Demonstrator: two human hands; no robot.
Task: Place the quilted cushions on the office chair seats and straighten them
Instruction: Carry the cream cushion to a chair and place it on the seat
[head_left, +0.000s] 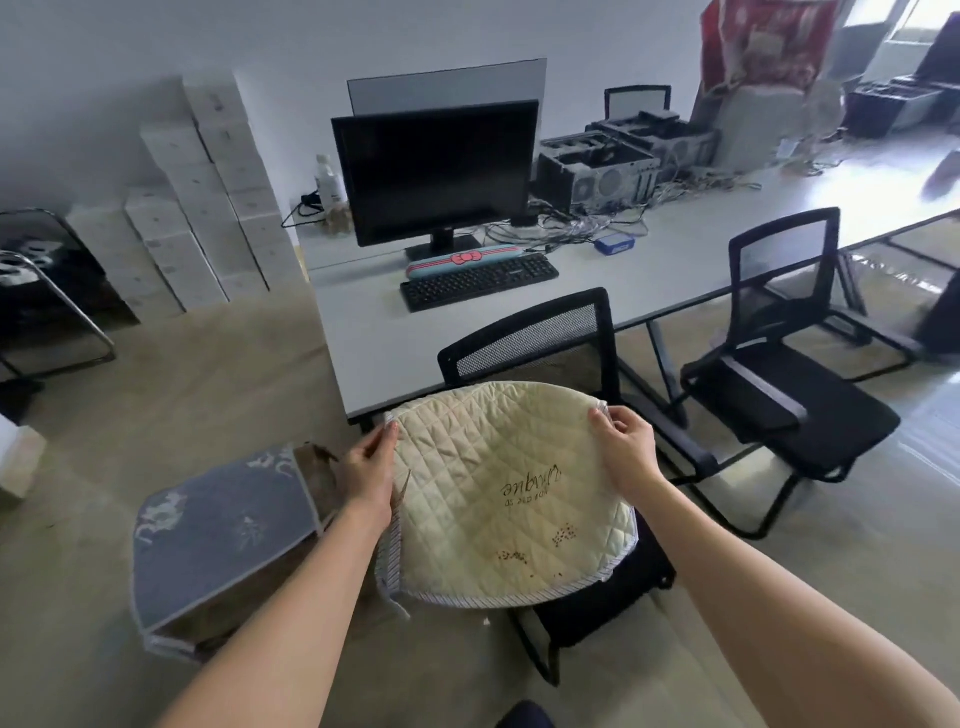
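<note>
A person's view looks down over both bare forearms at a cream quilted cushion (498, 493) held over the seat of a black mesh-backed office chair (535, 338) pulled up to a white table (363, 332).

The left hand (366, 467) holds the cushion's edge at about 9 o'clock, and the right hand (626, 447) holds it at about 2 o'clock. Each grip is pressed together on the striped border (493, 603), thumb on top, fingers tucked beneath the fabric. Holding it on opposite sides seems meant to keep the soft pad stretched flat and squared with the seat below. The far edge lies near the chair's backrest. Whether the cushion already rests on the seat cannot be told, since it hides nearly all of it.

The cushion is rounded, stitched in a diamond grid, pale cream with a thin striped trim. Dark cursive lettering sits right of centre, upside down to the viewer, and small brown flecks scatter toward 5 and 6 o'clock. A loose tie string (397, 603) dangles from the corner at 7 o'clock. It bows slightly between the hands, so it looks thin and floppy.

At 8 o'clock of the cushion, another seat carries a grey-blue cushion (223, 530) with a pale pattern. At 3 o'clock stands a second black office chair (789, 374) with a bare seat, likely awaiting its cushion.

On the table at 12 o'clock sit a dark monitor (436, 171) and a black keyboard (478, 283).
</note>
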